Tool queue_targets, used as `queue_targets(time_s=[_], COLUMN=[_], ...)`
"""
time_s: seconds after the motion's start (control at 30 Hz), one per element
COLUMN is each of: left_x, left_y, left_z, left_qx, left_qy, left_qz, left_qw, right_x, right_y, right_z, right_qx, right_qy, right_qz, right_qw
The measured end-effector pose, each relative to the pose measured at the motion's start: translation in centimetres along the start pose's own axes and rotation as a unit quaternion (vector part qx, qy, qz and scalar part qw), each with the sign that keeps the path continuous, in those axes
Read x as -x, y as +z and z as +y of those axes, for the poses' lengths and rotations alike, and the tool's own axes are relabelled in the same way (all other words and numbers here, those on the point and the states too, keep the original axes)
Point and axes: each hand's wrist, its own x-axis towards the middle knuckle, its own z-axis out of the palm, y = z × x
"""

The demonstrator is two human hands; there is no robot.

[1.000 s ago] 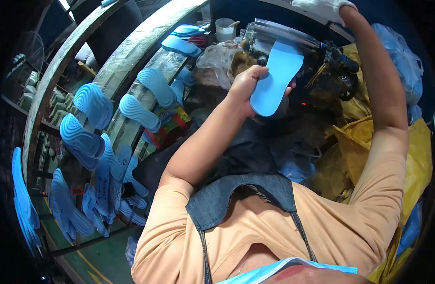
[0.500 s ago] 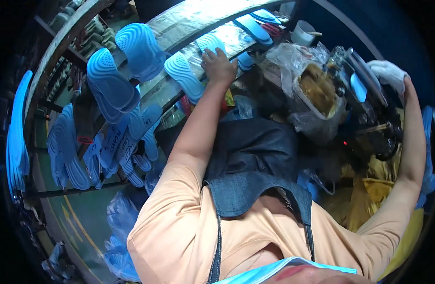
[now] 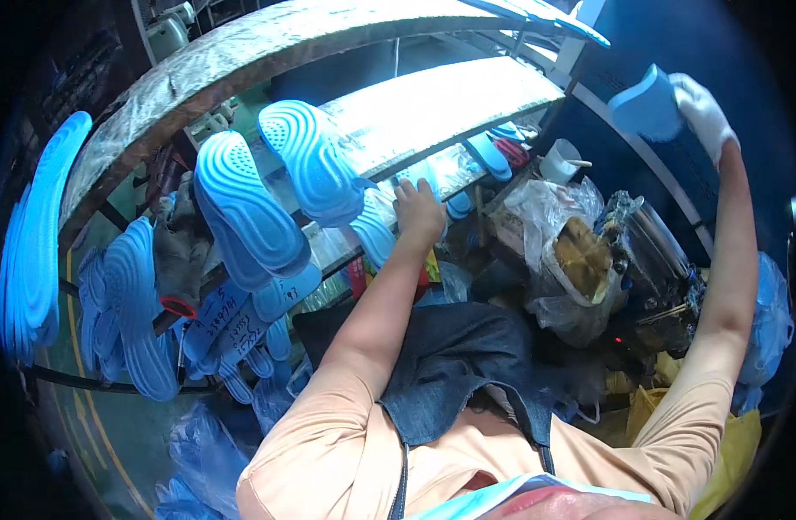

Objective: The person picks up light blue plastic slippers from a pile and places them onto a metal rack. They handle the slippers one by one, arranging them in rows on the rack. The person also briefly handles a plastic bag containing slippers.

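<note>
My right hand, in a white glove, is raised at the far right, its fingers closed on a blue insole held up in the air. My left hand is bare and lies on another blue insole on the lower board, its fingers stretched over the surface and partly hiding it. Just left of that hand lies a blue insole with wavy ridges. Two larger ridged insole stacks, one at the middle and one further left, stand nearer the shelf's left part.
A long curved shelf board runs across the back. More insoles line the left edge, beside a dark glove. On the right are a plastic-lined container of brown material, a white cup with a stick, and a dark machine.
My right hand has risen from beside the dark machine and now holds a blue insole up high. My left hand stays at the insole on the board while the view has shifted.
</note>
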Motion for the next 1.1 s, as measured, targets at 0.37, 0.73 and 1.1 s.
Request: queue_targets(time_s=[0.37, 0.73, 1.1], left_x=[-0.2, -0.1, 5.7], left_y=[-0.5, -0.6, -10.8], left_z=[-1.7, -1.8, 4.2], left_qx=[0.031, 0.045, 0.807], left_qy=[0.022, 0.035, 0.089], left_qz=[-0.015, 0.009, -0.38], left_qw=[0.999, 0.998, 0.444], right_x=[-12.0, -16.7, 5.2], right_y=[11.7, 13.2, 2.5], right_z=[-27.2, -27.8, -21.7], right_qx=[-0.012, 0.552, 0.115], right_qy=[-0.142, -0.215, -0.007], right_qz=[-0.059, -0.063, -0.019], right_qw=[0.988, 0.803, 0.993])
